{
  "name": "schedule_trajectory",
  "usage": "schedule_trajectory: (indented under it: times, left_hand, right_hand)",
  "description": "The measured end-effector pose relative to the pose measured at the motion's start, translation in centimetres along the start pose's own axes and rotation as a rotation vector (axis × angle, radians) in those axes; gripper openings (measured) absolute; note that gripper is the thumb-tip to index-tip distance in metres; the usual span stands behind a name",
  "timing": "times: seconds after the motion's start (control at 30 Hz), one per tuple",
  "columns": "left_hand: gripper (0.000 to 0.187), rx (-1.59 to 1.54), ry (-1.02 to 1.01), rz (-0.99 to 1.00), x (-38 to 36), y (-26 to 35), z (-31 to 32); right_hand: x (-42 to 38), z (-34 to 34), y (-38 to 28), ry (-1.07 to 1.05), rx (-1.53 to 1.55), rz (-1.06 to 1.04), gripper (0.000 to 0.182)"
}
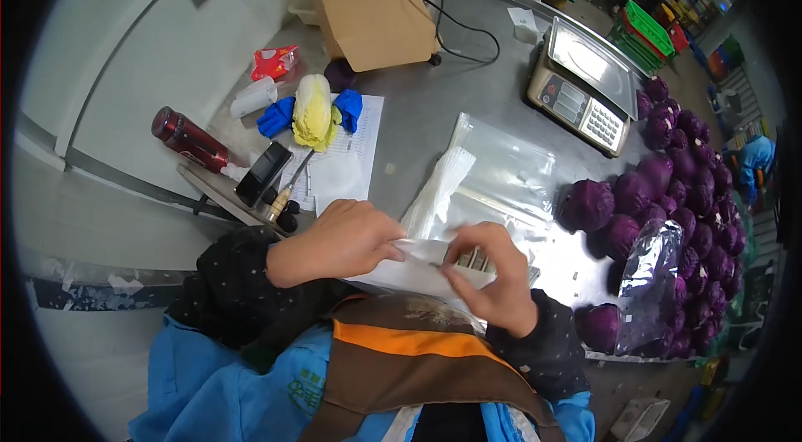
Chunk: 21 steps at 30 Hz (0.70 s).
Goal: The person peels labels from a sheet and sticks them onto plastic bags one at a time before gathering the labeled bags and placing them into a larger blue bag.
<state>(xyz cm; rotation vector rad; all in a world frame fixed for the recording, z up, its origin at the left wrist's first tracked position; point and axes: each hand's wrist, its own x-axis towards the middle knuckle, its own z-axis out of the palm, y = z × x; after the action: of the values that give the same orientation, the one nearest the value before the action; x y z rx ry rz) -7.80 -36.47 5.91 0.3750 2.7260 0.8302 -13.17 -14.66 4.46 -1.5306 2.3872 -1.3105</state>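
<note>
My left hand [338,243] is closed, thumb and fingers pinching one edge of a thin white sheet [418,260] close to my apron. From the other side, my right hand [494,279] curls over the same sheet, thumb and forefinger tips nearly meeting at it. A small brown striped patch shows inside that curl; I cannot make out what it is. Just beyond the hands lie flat clear plastic bags [505,162], with a bunched white plastic strip [443,183] along their left side.
Purple cabbages [652,183] are heaped at the right, a clear plastic bag [652,258] over some. Behind stand a scale [581,91] and a cardboard box [376,7] with a cable. At left are a napa cabbage [313,112], blue gloves, a knife [288,191], a phone and a dark red bottle [190,139].
</note>
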Motion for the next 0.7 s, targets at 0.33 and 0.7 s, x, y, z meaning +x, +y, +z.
schedule_trajectory:
  times: [0.33,0.7]
  left_hand:
    - [0.017,-0.075,-0.11,-0.067,0.0,0.3,0.1]
    - [0.032,0.349,0.316,0.269,0.7,-0.3,1.4]
  right_hand:
    - [-2.2,0.5,0.0,0.149,0.073,0.014,0.041]
    - [-3.4,-0.4,2.0,0.156,0.528,0.519,0.09]
